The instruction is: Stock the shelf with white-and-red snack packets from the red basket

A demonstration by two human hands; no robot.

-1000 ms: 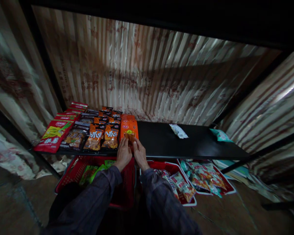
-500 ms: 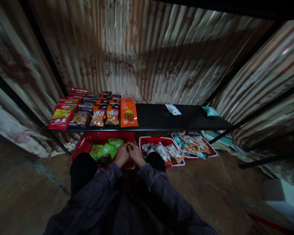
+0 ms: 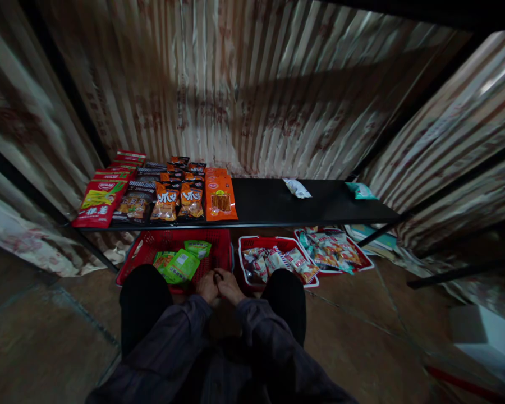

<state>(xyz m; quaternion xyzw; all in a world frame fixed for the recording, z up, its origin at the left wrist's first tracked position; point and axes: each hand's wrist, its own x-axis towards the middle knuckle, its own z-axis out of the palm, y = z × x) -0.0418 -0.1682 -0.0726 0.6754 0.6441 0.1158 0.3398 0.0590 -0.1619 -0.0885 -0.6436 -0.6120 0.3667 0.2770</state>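
Observation:
My left hand (image 3: pixel 207 288) and my right hand (image 3: pixel 229 285) meet between my knees, fingers curled in and touching each other. Neither one shows a packet or other object in it. They are at the front edge of a red basket (image 3: pixel 139 253), which contains several green snack packets (image 3: pixel 182 266). To the right of my hands stands a second red basket with a white rim (image 3: pixel 240 259), filled with white and orange packets (image 3: pixel 278 259).
A black shelf (image 3: pixel 261 202) runs above the baskets. Red packets (image 3: pixel 100 196), dark packets (image 3: pixel 135 201), orange-black packets (image 3: pixel 166 203) and orange packets (image 3: pixel 221 201) line its left half. A white packet (image 3: pixel 297 188) and a teal packet (image 3: pixel 362 191) lie farther right. A third basket (image 3: pixel 367 264) holds more packets.
Both hands have drawn back slightly towards me, still together, from above the basket's edge. My right knee now shows more. The view has shifted a little.

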